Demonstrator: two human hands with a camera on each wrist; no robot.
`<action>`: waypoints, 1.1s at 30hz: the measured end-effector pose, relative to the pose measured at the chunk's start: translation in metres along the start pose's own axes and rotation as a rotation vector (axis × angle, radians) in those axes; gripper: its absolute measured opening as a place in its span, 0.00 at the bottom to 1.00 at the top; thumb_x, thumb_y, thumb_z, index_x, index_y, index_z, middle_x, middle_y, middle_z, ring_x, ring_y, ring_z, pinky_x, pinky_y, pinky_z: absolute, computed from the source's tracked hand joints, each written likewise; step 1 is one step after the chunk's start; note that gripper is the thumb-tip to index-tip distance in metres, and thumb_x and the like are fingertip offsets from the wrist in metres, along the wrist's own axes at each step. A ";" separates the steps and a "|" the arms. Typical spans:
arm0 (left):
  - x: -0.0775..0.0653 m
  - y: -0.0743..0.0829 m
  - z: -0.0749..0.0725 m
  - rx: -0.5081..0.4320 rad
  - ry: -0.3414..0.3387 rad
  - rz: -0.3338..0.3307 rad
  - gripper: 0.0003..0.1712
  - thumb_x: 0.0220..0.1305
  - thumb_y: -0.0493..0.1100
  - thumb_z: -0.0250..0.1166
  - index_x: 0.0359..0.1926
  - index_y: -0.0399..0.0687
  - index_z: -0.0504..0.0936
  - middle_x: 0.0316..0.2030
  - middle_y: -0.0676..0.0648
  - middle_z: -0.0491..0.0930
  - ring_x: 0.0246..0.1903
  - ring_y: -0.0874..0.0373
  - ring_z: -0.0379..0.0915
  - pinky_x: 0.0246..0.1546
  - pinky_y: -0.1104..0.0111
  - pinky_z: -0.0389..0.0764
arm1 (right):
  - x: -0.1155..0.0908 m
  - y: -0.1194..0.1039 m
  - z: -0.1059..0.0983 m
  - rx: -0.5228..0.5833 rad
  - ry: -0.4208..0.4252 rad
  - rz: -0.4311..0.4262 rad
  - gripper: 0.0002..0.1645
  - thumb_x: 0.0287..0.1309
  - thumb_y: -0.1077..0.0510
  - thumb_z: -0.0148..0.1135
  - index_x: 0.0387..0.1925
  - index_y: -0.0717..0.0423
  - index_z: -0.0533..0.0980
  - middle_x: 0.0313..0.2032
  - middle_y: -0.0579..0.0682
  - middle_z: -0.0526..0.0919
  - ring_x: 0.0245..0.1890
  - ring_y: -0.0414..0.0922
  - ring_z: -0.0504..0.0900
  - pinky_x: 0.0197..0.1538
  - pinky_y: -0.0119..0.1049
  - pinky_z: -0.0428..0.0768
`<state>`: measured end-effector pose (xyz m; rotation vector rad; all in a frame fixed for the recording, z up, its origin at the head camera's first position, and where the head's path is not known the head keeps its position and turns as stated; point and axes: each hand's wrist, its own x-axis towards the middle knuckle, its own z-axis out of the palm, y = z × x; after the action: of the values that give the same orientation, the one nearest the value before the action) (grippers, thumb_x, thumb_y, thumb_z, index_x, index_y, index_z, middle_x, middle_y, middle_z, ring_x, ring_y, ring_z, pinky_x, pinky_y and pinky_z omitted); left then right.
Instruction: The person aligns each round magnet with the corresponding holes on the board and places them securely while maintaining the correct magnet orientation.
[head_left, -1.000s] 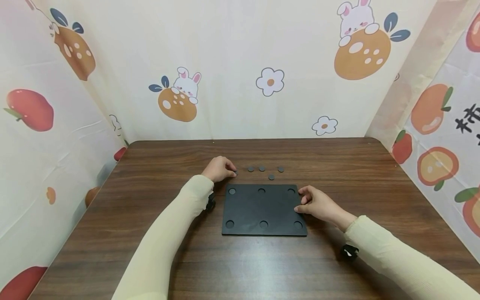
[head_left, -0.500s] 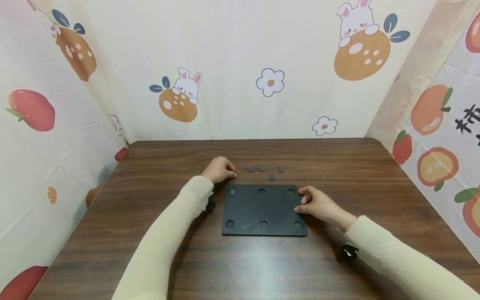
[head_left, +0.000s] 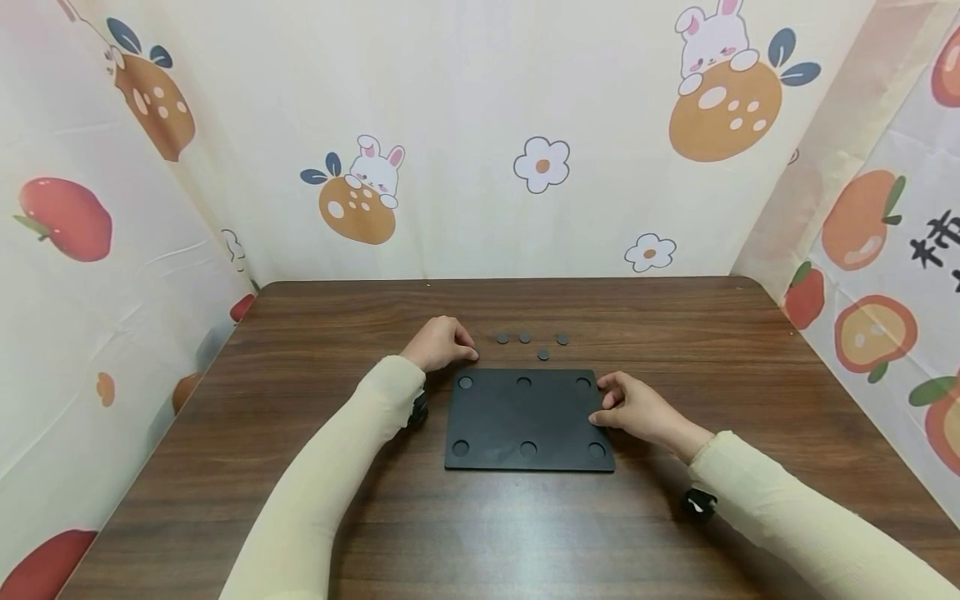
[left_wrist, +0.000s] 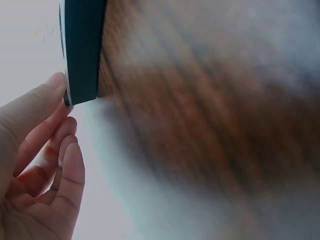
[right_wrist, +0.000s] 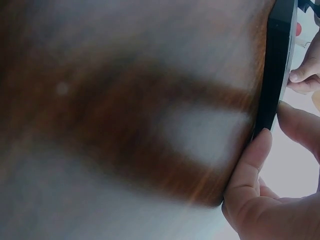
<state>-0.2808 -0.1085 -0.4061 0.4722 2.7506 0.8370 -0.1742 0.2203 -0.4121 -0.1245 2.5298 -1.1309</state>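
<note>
A flat black board (head_left: pixel 530 417) with several round recesses lies on the table. Its back-left recess (head_left: pixel 466 383) looks greyer than the others, as if a disc fills it. Just behind the board's back-left corner, my left hand (head_left: pixel 441 343) pinches a small dark disc (head_left: pixel 476 355) between thumb and fingers; most of the disc is hidden. In the left wrist view, the left fingertips are beside the board's edge (left_wrist: pixel 82 55). At the right side, my right hand (head_left: pixel 633 407) holds the board's edge with bent thumb and index finger; the right wrist view shows both fingertips (right_wrist: pixel 262 142) against it.
Behind the board lie several loose dark discs, among them one at the left (head_left: pixel 502 338), one nearer the board (head_left: pixel 543 355) and one at the right (head_left: pixel 562 339). The brown wooden table (head_left: pixel 300 333) ends at a patterned curtain (head_left: pixel 465 233).
My left hand has moved slightly right and nearer the board with the pinched disc. The right hand, the board and the loose discs have stayed in place.
</note>
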 end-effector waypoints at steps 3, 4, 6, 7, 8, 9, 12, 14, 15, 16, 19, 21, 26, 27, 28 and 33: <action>-0.003 -0.001 0.000 -0.010 0.001 0.009 0.06 0.59 0.46 0.71 0.36 0.52 0.90 0.40 0.51 0.87 0.39 0.59 0.79 0.39 0.66 0.80 | 0.000 -0.001 0.000 -0.007 0.003 -0.001 0.37 0.55 0.58 0.70 0.62 0.67 0.64 0.36 0.53 0.74 0.32 0.46 0.72 0.36 0.38 0.72; -0.004 -0.001 0.000 -0.015 0.002 0.012 0.06 0.59 0.46 0.71 0.36 0.52 0.90 0.40 0.51 0.87 0.39 0.59 0.79 0.40 0.66 0.80 | 0.000 -0.001 0.000 -0.008 0.003 -0.001 0.37 0.55 0.58 0.70 0.62 0.68 0.64 0.36 0.53 0.74 0.32 0.46 0.72 0.36 0.38 0.72; -0.006 -0.002 -0.001 -0.030 0.006 0.015 0.06 0.59 0.46 0.72 0.36 0.52 0.90 0.39 0.52 0.87 0.38 0.59 0.79 0.39 0.66 0.80 | -0.001 -0.001 0.000 -0.010 0.004 0.000 0.37 0.55 0.58 0.70 0.61 0.68 0.64 0.36 0.53 0.75 0.32 0.46 0.72 0.36 0.38 0.72; -0.007 -0.002 -0.001 -0.034 0.008 0.019 0.06 0.59 0.46 0.72 0.36 0.52 0.90 0.39 0.52 0.87 0.38 0.59 0.79 0.39 0.66 0.80 | -0.001 -0.001 0.000 -0.010 0.005 0.001 0.37 0.55 0.57 0.70 0.61 0.68 0.65 0.36 0.53 0.75 0.32 0.46 0.72 0.36 0.38 0.72; -0.008 -0.002 -0.001 -0.040 0.010 0.021 0.05 0.59 0.45 0.72 0.36 0.52 0.90 0.38 0.52 0.87 0.37 0.59 0.79 0.38 0.66 0.80 | -0.001 -0.001 0.000 -0.011 0.005 0.002 0.37 0.55 0.57 0.70 0.62 0.67 0.65 0.36 0.53 0.75 0.33 0.46 0.72 0.36 0.38 0.72; -0.009 -0.003 -0.001 -0.044 0.011 0.023 0.05 0.59 0.45 0.72 0.36 0.52 0.90 0.38 0.52 0.87 0.37 0.59 0.79 0.38 0.66 0.80 | -0.001 -0.001 0.000 -0.011 0.004 0.002 0.37 0.55 0.57 0.70 0.62 0.67 0.64 0.36 0.53 0.74 0.33 0.46 0.72 0.36 0.38 0.72; -0.012 -0.003 -0.001 -0.047 0.016 0.028 0.05 0.59 0.45 0.72 0.36 0.52 0.90 0.38 0.52 0.86 0.36 0.60 0.78 0.38 0.67 0.79 | -0.001 -0.001 0.000 -0.011 0.003 0.005 0.37 0.55 0.57 0.70 0.62 0.67 0.64 0.37 0.53 0.74 0.33 0.46 0.72 0.36 0.38 0.72; -0.015 -0.003 -0.001 -0.051 0.019 0.029 0.06 0.59 0.45 0.72 0.37 0.52 0.90 0.39 0.52 0.86 0.37 0.60 0.78 0.38 0.67 0.79 | -0.001 -0.001 0.000 -0.010 0.002 0.005 0.37 0.56 0.57 0.70 0.62 0.67 0.64 0.37 0.53 0.74 0.33 0.46 0.72 0.36 0.38 0.72; -0.016 -0.003 -0.001 -0.052 0.020 0.031 0.06 0.59 0.45 0.72 0.37 0.52 0.89 0.39 0.52 0.85 0.37 0.60 0.77 0.38 0.67 0.79 | -0.001 -0.001 0.000 -0.011 0.002 0.005 0.37 0.56 0.57 0.70 0.62 0.67 0.64 0.37 0.53 0.74 0.33 0.46 0.72 0.36 0.38 0.72; -0.018 -0.003 -0.001 -0.054 0.022 0.033 0.06 0.59 0.45 0.71 0.37 0.52 0.89 0.39 0.52 0.85 0.37 0.60 0.77 0.37 0.68 0.78 | -0.001 -0.001 0.000 -0.010 0.002 0.006 0.37 0.56 0.57 0.70 0.62 0.67 0.64 0.37 0.53 0.74 0.33 0.46 0.72 0.36 0.38 0.72; -0.022 -0.002 -0.002 -0.060 0.025 0.040 0.05 0.60 0.45 0.71 0.37 0.52 0.89 0.40 0.51 0.84 0.35 0.60 0.76 0.35 0.68 0.77 | -0.001 -0.001 0.000 -0.011 0.003 0.006 0.37 0.55 0.57 0.70 0.62 0.67 0.64 0.37 0.53 0.74 0.33 0.46 0.73 0.36 0.38 0.72; -0.024 -0.001 -0.002 -0.061 0.026 0.045 0.05 0.60 0.45 0.71 0.37 0.52 0.89 0.40 0.51 0.84 0.33 0.60 0.76 0.33 0.68 0.77 | -0.001 -0.001 0.000 -0.011 0.004 0.006 0.37 0.55 0.57 0.70 0.62 0.67 0.64 0.37 0.53 0.74 0.32 0.46 0.73 0.36 0.38 0.73; -0.030 0.001 -0.003 -0.059 0.028 0.060 0.04 0.59 0.45 0.72 0.36 0.52 0.89 0.38 0.52 0.83 0.33 0.60 0.75 0.33 0.69 0.76 | 0.000 -0.001 0.000 -0.011 0.000 0.010 0.38 0.55 0.57 0.70 0.62 0.67 0.64 0.37 0.53 0.74 0.33 0.46 0.73 0.36 0.38 0.72; -0.031 0.001 -0.003 -0.058 0.029 0.063 0.04 0.59 0.45 0.72 0.36 0.52 0.89 0.38 0.52 0.82 0.33 0.60 0.74 0.33 0.69 0.76 | 0.000 -0.001 0.000 -0.010 -0.001 0.011 0.38 0.55 0.57 0.71 0.62 0.67 0.64 0.37 0.53 0.74 0.33 0.46 0.73 0.36 0.38 0.72; -0.032 0.001 -0.003 -0.056 0.029 0.068 0.05 0.59 0.45 0.72 0.36 0.52 0.89 0.38 0.52 0.82 0.34 0.60 0.74 0.33 0.69 0.76 | 0.000 -0.001 0.000 -0.010 -0.002 0.013 0.38 0.56 0.57 0.71 0.62 0.66 0.64 0.37 0.53 0.74 0.33 0.46 0.72 0.36 0.38 0.72; -0.038 0.002 -0.003 -0.053 0.039 0.089 0.06 0.59 0.45 0.72 0.37 0.51 0.89 0.38 0.52 0.82 0.35 0.60 0.75 0.34 0.69 0.76 | 0.000 -0.001 0.000 -0.011 -0.004 0.016 0.38 0.55 0.57 0.71 0.62 0.66 0.64 0.36 0.53 0.74 0.33 0.46 0.72 0.36 0.38 0.72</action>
<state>-0.2462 -0.1221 -0.3982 0.5774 2.7518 0.9477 -0.1744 0.2195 -0.4114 -0.1088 2.5287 -1.1098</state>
